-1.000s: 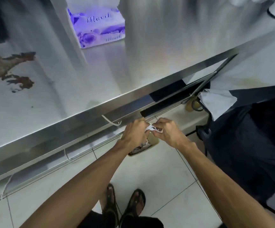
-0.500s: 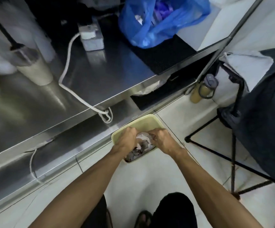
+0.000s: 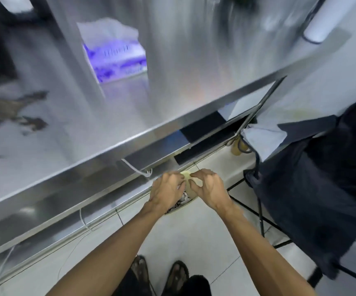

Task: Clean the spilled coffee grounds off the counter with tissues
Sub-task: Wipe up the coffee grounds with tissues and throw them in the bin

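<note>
Head view: the tissue pinched a second ago is gone, apparently dropped among the wads (image 3: 181,203) in the bin (image 3: 188,182); right grip (image 3: 208,186) curls empty; left grip (image 3: 167,189), cannot tell; grounds (image 3: 13,110) remain on the tabletop (image 3: 172,92), so wiping isn't finished.

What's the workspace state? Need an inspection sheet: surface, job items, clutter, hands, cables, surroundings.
Surface: steel counter; brown grounds spilled at its left end. The frame is blurred.
Job's things: tissue box on the counter, with a tissue sticking up; used tissues in the bin on the floor.
Clutter: pale object at the counter's far right, too blurred to name.
Hands: left hand and right hand close together over the bin, fingers curled; cannot tell if they hold anything.
Cables: white cable loops off the counter's front edge; thin wire hangs lower left.
Surroundings: tiled floor; dark cloth on a stand at right; bottle beside it.
</note>
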Tool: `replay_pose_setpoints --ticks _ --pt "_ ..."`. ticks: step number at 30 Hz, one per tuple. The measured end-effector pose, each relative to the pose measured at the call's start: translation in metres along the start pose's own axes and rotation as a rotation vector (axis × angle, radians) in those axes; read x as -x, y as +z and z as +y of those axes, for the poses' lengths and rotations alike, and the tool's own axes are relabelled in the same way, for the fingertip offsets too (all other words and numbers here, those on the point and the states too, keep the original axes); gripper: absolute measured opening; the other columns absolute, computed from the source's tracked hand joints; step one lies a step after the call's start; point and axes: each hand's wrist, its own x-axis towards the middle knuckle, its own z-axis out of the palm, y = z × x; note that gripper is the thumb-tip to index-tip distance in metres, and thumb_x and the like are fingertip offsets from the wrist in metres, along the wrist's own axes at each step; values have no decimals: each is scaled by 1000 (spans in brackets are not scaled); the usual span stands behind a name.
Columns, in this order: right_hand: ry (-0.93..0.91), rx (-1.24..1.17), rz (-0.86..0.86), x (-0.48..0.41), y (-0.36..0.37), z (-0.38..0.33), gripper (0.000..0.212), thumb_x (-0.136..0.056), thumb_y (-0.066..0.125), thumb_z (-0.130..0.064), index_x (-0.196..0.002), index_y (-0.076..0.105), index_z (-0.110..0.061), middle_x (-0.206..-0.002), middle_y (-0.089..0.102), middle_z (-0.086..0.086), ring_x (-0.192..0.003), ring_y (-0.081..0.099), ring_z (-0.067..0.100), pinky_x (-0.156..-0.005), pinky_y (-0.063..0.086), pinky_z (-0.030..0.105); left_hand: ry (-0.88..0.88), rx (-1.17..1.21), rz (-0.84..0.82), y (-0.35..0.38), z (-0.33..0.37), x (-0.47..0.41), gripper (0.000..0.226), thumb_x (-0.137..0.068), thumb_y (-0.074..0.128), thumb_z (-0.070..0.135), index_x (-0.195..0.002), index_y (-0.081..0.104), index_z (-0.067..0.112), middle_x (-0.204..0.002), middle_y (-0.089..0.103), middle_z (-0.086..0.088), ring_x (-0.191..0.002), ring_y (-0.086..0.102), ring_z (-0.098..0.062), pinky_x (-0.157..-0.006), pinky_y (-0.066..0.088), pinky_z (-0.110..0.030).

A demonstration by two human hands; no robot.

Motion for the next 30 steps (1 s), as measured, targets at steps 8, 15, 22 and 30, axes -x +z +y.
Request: replay_pose_setpoints --ticks 8,15,22,30 --pt "-122 12 149 1 -158 -97 28 -88 58 -37 -104 72 -19 -102 71 -3 -93 64 13 -75 54 26 44 60 261 -158 96 37 24 -92 56 29 -110 70 22 -112 66 4 -103 58 -17 -81 49 -32" --pt "-256 117 266 -41 -213 -153 20 -83 72 -23 -100 74 -12 -96 73 2 -89 66 21 -75 56 31 -34 48 429 -238 93 28 22 -88 59 30 -104 72 24 -108 68 8 -99 58 -19 -78 50 -31" --pt "-278 119 275 -109 -202 -221 28 -75 78 -23 -102 74 -14 -96 73 4 -88 66 26 -70 55 33 -139 85 506 -294 23 8 34 -83 66 34 -114 68 20 -115 65 3 -103 56 -22 -79 49 -32" --pt "-327 209 280 -191 -179 -275 44 -70 80 -11 -112 69 -10 -108 67 9 -97 59 36 -74 55 40 -170 114 276 -333 -51 -63 110 -56 79 62 -145 29 21 -143 39 4 -125 36 -27 -102 34 -38"
